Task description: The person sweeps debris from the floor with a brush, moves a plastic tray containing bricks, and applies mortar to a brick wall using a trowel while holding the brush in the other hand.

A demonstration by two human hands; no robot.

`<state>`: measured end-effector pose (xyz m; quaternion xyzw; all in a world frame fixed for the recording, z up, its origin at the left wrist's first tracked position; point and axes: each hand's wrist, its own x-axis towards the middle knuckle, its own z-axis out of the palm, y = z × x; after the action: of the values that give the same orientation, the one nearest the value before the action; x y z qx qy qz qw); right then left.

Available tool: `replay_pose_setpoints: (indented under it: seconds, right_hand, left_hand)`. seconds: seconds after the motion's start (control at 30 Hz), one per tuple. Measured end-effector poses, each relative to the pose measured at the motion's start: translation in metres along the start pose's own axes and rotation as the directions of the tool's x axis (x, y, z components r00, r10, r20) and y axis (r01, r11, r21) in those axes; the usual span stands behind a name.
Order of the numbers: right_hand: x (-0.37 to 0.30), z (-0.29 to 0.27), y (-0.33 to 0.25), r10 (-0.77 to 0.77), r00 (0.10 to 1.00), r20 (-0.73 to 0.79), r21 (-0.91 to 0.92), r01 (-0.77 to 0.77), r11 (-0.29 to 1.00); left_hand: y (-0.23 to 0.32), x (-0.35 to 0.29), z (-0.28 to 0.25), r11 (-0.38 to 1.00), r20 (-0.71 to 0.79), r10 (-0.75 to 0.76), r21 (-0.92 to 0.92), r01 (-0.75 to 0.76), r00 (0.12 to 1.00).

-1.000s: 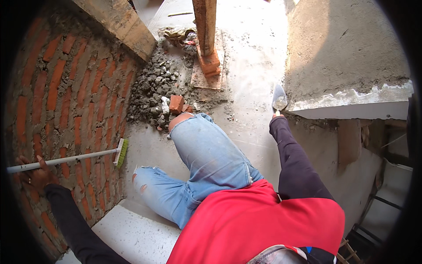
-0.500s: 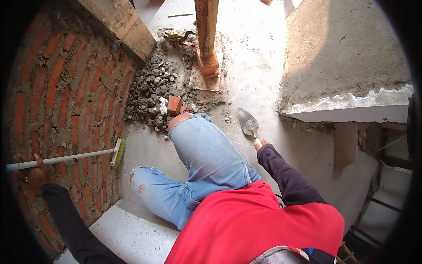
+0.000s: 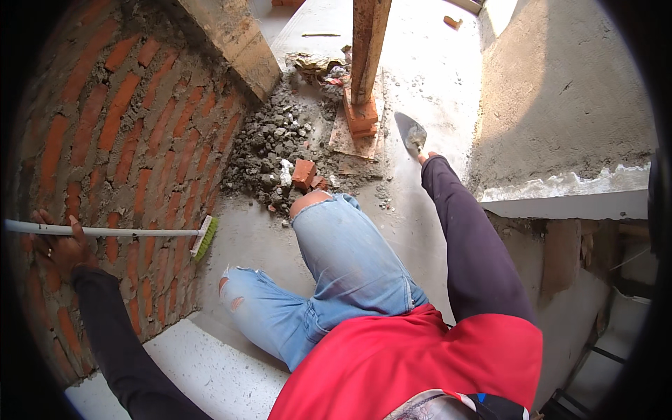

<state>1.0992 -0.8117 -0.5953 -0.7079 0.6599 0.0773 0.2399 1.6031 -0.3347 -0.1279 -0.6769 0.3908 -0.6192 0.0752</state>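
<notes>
My right hand [image 3: 425, 156] grips the handle of a pointed trowel [image 3: 407, 130], and its fingers are closed around the grip. The metal blade is held above the grey floor, right of a wooden post, with its tip pointing away from me. At the far left, my left hand [image 3: 64, 250] rests against the brick wall [image 3: 124, 155]. A long-handled broom [image 3: 140, 231] crosses that hand, with the thumb over its white pole. Green bristles at the broom's other end stand near the foot of the wall. Part of the left hand's grip is hidden.
Grey rubble [image 3: 269, 143] lies along the wall, with a broken brick [image 3: 304, 173] at its near edge. A wooden post [image 3: 368, 52] stands on stacked bricks [image 3: 360, 117]. To the right is a raised concrete slab [image 3: 560, 98] with a rough white edge. A wooden beam [image 3: 234, 42] leans at the upper left.
My right arm has stretched forward, carrying the trowel farther from me, toward the post's base. The whole view has shifted slightly. The left hand stays at the broom pole.
</notes>
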Motion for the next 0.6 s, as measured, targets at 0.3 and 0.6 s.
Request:
replay_pose_setpoints:
  seconds: [0.3, 0.6]
  right_hand:
    - [-0.100, 0.018, 0.022, -0.125, 0.936, 0.329, -0.185, 0.194, 0.963]
    - [-0.191, 0.044, 0.073, -0.061, 0.985, 0.162, 0.048, 0.054, 0.997]
  left_hand:
    - [-0.007, -0.005, -0.001, 0.999, -0.026, 0.032, 0.007, -0.031, 0.999]
    - [-0.014, -0.005, 0.006, 1.000, 0.044, 0.010, -0.005, -0.010, 0.999]
